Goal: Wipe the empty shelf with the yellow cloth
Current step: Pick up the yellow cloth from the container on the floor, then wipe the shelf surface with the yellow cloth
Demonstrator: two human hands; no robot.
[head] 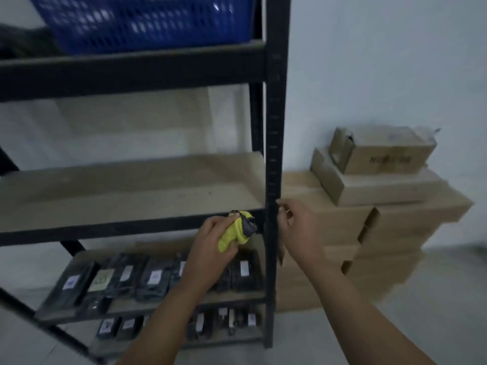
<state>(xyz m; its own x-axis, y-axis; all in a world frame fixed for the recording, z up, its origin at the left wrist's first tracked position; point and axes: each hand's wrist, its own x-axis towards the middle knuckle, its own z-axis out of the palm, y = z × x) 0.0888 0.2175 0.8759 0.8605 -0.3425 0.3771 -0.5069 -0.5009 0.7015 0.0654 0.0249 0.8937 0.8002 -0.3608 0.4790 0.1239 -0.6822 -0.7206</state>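
while the wiping is not yet begun, notes by item:
cloth: yellow cloth [235, 231] bunched small, at the near right front edge of the empty shelf [126, 191], ready to swipe.
left hand [210, 248]: clenched round the cloth.
right hand [297, 233]: fingers loosely curled at the black upright [272, 154], likely steadying; grasp unclear.
lower shelves: dark packets [155, 277], kept apart.

The left hand [210, 248] grips a yellow cloth [237, 231] at the shelf [126, 196] front edge. The right hand [300, 230] is beside the black post [274, 127].
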